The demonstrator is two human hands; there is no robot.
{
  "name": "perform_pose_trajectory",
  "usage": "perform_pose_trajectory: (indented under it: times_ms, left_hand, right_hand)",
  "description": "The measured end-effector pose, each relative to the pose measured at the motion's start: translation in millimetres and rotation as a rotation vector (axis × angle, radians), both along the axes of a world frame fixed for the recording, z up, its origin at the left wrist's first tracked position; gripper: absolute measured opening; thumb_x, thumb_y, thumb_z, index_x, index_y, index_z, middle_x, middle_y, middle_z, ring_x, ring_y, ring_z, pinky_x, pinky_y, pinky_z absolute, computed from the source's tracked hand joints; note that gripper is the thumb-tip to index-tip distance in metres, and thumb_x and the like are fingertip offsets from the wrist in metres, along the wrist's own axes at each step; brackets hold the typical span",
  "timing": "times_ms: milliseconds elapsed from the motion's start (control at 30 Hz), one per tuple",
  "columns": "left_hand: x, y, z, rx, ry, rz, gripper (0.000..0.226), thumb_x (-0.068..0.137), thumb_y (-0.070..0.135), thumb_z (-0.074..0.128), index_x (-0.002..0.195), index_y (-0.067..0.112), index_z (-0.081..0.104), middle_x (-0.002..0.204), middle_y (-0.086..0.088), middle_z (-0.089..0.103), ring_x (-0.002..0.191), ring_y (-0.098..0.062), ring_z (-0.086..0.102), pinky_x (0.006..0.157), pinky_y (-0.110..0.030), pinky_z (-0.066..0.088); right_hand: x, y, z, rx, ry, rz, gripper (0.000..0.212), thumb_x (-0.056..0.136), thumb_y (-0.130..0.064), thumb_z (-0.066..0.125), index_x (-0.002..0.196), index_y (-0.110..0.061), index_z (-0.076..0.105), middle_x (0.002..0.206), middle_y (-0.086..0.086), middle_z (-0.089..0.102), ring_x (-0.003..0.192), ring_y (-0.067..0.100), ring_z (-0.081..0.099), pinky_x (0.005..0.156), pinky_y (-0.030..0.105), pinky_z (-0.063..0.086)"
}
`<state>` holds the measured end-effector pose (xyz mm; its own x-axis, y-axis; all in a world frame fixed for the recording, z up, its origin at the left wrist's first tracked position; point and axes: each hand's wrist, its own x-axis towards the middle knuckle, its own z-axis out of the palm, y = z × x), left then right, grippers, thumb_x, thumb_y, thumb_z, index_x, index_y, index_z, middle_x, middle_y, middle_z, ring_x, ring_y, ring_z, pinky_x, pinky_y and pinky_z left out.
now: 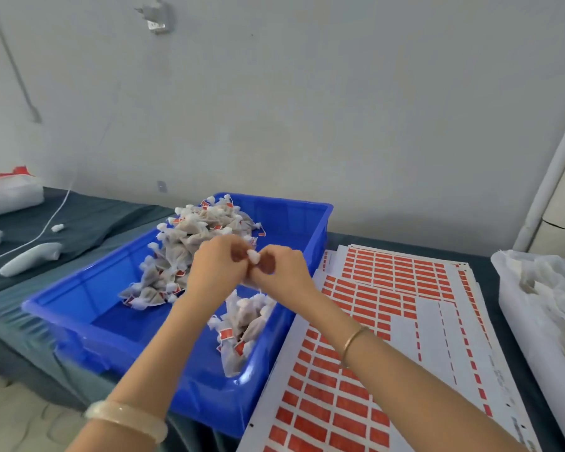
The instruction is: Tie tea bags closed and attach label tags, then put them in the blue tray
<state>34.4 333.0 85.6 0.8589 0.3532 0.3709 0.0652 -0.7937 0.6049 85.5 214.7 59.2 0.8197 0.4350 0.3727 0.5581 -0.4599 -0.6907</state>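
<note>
Tying step, bag over blue tray [79, 308].
Your left hand [214, 265] and right hand [279, 270] both pinch one tea bag [252, 256]; next, probably cinch, then tag from label sheet [356, 353].

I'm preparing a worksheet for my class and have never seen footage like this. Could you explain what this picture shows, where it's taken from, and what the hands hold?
There is no machine here: a person works bare-handed, and the single picture comes from a camera worn on their head, looking down. The left hand and right hand together pinch a small white tea bag above the blue tray. The tray holds piles of tagged tea bags. Sheets of red labels lie to the right on the dark-covered table.
</note>
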Motion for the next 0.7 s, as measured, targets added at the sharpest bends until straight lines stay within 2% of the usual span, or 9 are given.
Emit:
perform_pose_trajectory:
  times_ms: [100, 167, 200, 267, 333, 433, 500, 600, 700]
  left_hand:
    - [0, 17, -17, -0.1, 0.12, -0.049, 0.016, 0.081, 0.007, 0.068, 0.09, 0.019, 0.074, 0.084, -0.001, 0.072, 0.08, -0.012, 0.067, 0.065, -0.024, 0.053]
    - [0, 20, -30, -0.099, 0.22, -0.102, 0.018, 0.081, 0.003, 0.066, 0.088, 0.017, 0.073, 0.083, -0.004, 0.073, 0.08, -0.018, 0.068, 0.068, -0.029, 0.055]
    - [0, 20, -35, -0.067, 0.272, -0.123, 0.019, 0.081, 0.001, 0.063, 0.089, 0.016, 0.071, 0.084, -0.004, 0.071, 0.082, -0.021, 0.067, 0.07, -0.03, 0.055]
    - [1, 20, -40, 0.007, 0.353, -0.139, 0.024, 0.084, 0.002, 0.057, 0.103, 0.014, 0.067, 0.09, -0.002, 0.064, 0.086, -0.019, 0.062, 0.066, -0.021, 0.047]
    - [1, 17, -39, 0.049, 0.414, -0.13, 0.04, 0.087, 0.006, 0.057, 0.127, 0.012, 0.055, 0.108, -0.005, 0.058, 0.093, -0.017, 0.058, 0.071, -0.019, 0.046]
    - [1, 3, -33, 0.217, 0.385, -0.077, 0.055, 0.089, 0.014, 0.055, 0.141, 0.013, 0.039, 0.137, -0.01, 0.046, 0.122, -0.024, 0.047, 0.095, -0.031, 0.041]
    - [-1, -20, -27, 0.281, 0.26, -0.063, 0.053, 0.089, 0.015, 0.054, 0.141, 0.014, 0.04, 0.139, -0.01, 0.042, 0.127, -0.025, 0.04, 0.1, -0.032, 0.036]
    - [-5, -70, -16, 0.236, 0.087, -0.231, 0.041, 0.091, 0.02, 0.055, 0.132, 0.022, 0.051, 0.136, 0.0, 0.047, 0.124, -0.017, 0.044, 0.095, -0.025, 0.036]
    - [-8, -130, -8, 0.16, 0.031, -0.45, 0.031, 0.093, 0.029, 0.057, 0.123, 0.033, 0.058, 0.13, 0.013, 0.053, 0.115, -0.005, 0.049, 0.088, -0.018, 0.035]
  right_hand:
    - [2, 14, -11, -0.242, -0.01, -0.029, 0.026, 0.083, -0.028, 0.061, 0.063, -0.011, 0.057, 0.067, 0.004, 0.06, 0.072, 0.027, 0.055, 0.077, 0.037, 0.041]
    - [3, 19, -20, -0.41, -0.029, -0.065, 0.032, 0.087, -0.029, 0.056, 0.058, -0.017, 0.05, 0.063, 0.0, 0.053, 0.073, 0.026, 0.05, 0.077, 0.035, 0.034]
    - [4, 19, -24, -0.468, -0.04, -0.068, 0.03, 0.089, -0.031, 0.053, 0.063, -0.017, 0.056, 0.068, 0.0, 0.056, 0.077, 0.026, 0.053, 0.08, 0.035, 0.033]
    - [4, 18, -27, -0.509, -0.05, -0.034, 0.03, 0.093, -0.039, 0.051, 0.089, -0.016, 0.069, 0.089, 0.0, 0.067, 0.09, 0.022, 0.059, 0.089, 0.035, 0.033]
    - [1, 9, -27, -0.448, -0.039, 0.011, 0.035, 0.092, -0.044, 0.053, 0.111, -0.018, 0.067, 0.108, 0.0, 0.069, 0.103, 0.02, 0.059, 0.098, 0.035, 0.034]
    - [-14, -20, -26, -0.177, -0.044, 0.018, 0.034, 0.09, -0.037, 0.061, 0.119, -0.02, 0.063, 0.119, -0.001, 0.066, 0.113, 0.017, 0.054, 0.103, 0.034, 0.036]
    - [-31, -51, -28, -0.034, -0.056, -0.041, 0.03, 0.09, -0.033, 0.063, 0.119, -0.024, 0.063, 0.12, -0.006, 0.064, 0.114, 0.009, 0.052, 0.101, 0.025, 0.038]
    - [-51, -113, -29, 0.007, -0.072, -0.214, 0.032, 0.089, -0.035, 0.064, 0.12, -0.032, 0.061, 0.124, -0.015, 0.06, 0.11, -0.001, 0.051, 0.097, 0.017, 0.038]
    - [-67, -192, -16, -0.007, -0.099, -0.419, 0.031, 0.085, -0.038, 0.066, 0.115, -0.036, 0.061, 0.109, -0.022, 0.059, 0.089, -0.006, 0.056, 0.08, 0.011, 0.047]
